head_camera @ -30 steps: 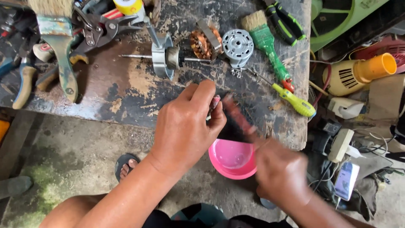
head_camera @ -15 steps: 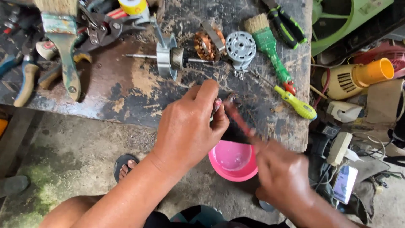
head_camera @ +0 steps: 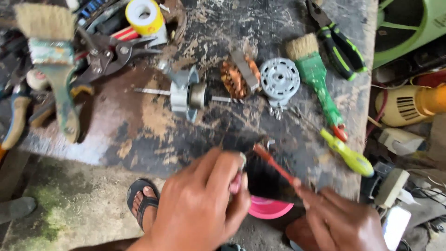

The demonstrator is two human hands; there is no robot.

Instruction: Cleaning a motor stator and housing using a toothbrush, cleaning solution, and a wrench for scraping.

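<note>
My left hand [head_camera: 200,204] grips a dark, black part [head_camera: 262,179] at the near edge of the worn workbench [head_camera: 139,116]. My right hand [head_camera: 341,221] holds a thin red-handled tool [head_camera: 274,162] whose tip rests against that dark part. A pink bowl [head_camera: 269,209] sits just below the part, partly hidden by both hands. Both hands are blurred.
On the bench lie a motor rotor with shaft [head_camera: 188,95], a copper-wound stator [head_camera: 237,76], a round grey end cap [head_camera: 279,79], a green-handled brush [head_camera: 318,79], a yellow-green screwdriver [head_camera: 348,155], pliers [head_camera: 109,53], a tape roll [head_camera: 144,16] and a large brush [head_camera: 53,60]. A sandalled foot [head_camera: 144,200] shows below.
The view has shifted so both hands sit lower in the frame. The red tool stays against the dark part above the pink bowl.
</note>
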